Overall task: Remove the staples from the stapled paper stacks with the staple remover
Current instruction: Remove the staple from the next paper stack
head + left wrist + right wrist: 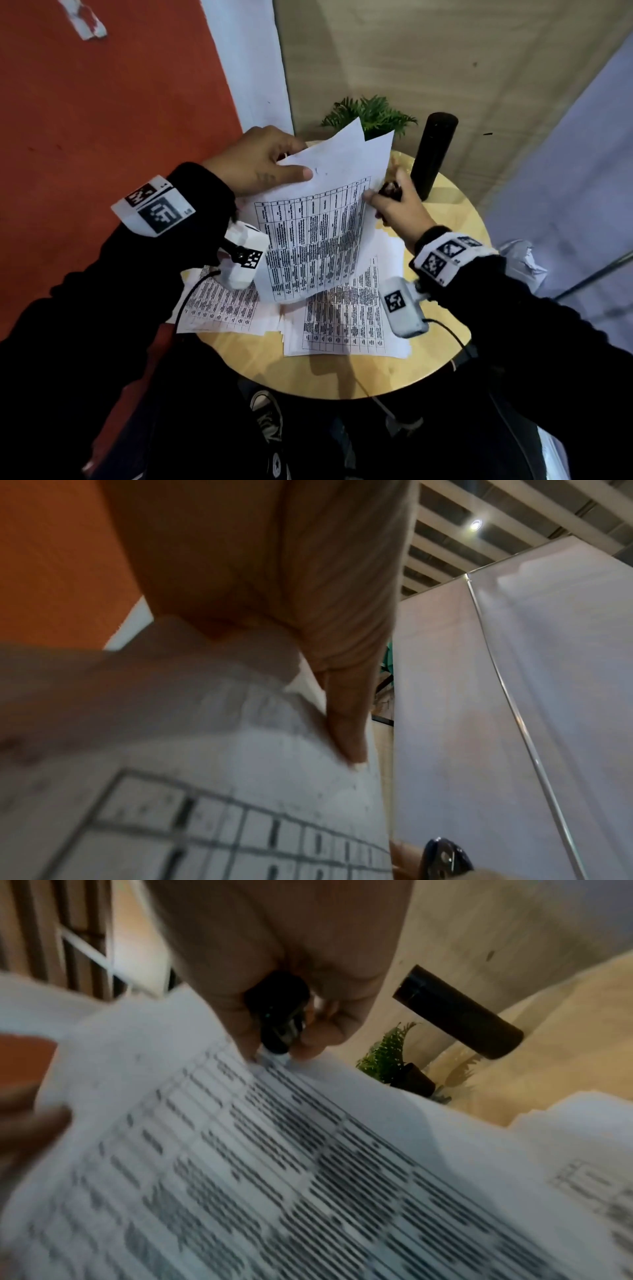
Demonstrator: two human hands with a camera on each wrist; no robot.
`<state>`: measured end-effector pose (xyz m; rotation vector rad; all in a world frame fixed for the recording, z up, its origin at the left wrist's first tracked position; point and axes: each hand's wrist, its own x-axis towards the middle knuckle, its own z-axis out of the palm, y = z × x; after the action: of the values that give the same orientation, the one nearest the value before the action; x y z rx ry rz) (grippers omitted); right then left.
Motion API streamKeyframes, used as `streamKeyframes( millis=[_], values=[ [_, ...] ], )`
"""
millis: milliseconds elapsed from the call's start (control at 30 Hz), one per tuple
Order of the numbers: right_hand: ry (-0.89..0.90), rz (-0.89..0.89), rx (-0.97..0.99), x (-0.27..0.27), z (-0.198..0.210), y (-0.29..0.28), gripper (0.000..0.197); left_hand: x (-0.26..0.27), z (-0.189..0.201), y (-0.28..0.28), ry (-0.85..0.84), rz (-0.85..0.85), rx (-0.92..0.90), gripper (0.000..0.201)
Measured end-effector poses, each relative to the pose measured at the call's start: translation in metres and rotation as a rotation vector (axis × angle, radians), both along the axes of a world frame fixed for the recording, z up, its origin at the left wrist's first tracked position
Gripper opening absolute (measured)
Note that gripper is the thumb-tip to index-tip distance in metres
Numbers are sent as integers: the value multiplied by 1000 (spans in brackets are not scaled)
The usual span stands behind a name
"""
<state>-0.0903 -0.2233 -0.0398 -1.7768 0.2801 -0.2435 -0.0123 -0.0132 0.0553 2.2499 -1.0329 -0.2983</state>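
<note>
The printed tables on the lifted paper stack [315, 233] are too blurred to read in every view. The left hand [260, 161] hides the stack's top corner. The staple remover [390, 192] is mostly hidden inside the right hand [397, 205]; its jaws cannot be made out. No staple is visible. Loose sheets [342, 325] cover the counter's [308, 377] middle.

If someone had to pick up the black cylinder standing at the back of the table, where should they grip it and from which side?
Wrap the black cylinder around its mid-body from the right. It stands upright with smooth, straight walls; the held paper stack and the right hand crowd its left, the plant its far left.
</note>
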Motion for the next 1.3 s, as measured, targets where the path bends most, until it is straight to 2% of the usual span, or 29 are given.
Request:
streamKeyframes(
  millis=[100,200,300,400,467,533,600,633,700,767,800,867,933,1033,1133,1200,1300],
  values=[
    [50,103,107,3,20,-3,20,4,4,6,-5,-66,-5,39],
    [77,142,109,4,24,-4,24,6,3,6,6,-26,-64,14],
    [30,49,129,5,24,-3,26,8,-1,10,-25,39,-189,44],
    [-36,-61,170,6,31,-6,30,11,-7,28,-33,245,-377,45],
    [-53,-140,242,8,36,-8,30,14,-17,44,67,401,-556,52],
    [-35,-195,323,11,39,-5,28,11,-36,54,259,451,-649,58],
    [-8,-226,377,16,38,4,26,7,-60,54,402,448,-578,55],
    [11,-230,380,18,37,9,26,7,-73,54,432,470,-559,47],
    [70,-188,329,23,32,18,23,15,-91,64,397,560,-583,23],
    [167,-99,205,24,24,24,9,32,-101,83,324,668,-589,17],
    [225,-50,125,23,17,24,15,43,-102,96,289,713,-573,16],
    [360,40,-8,20,-5,24,30,62,-108,120,257,789,-500,19],
    [500,130,-118,12,-32,24,28,78,-120,139,233,847,-430,23],
    [684,327,-422,1,-72,28,25,94,-153,157,264,900,-248,38],
    [853,572,-712,-13,-109,38,36,102,-205,168,342,933,-46,65],
    [931,629,-773,-17,-135,40,36,104,-239,171,379,968,98,75],
    [994,702,-819,-20,-151,37,25,104,-268,168,394,1044,227,77]
  ],
)
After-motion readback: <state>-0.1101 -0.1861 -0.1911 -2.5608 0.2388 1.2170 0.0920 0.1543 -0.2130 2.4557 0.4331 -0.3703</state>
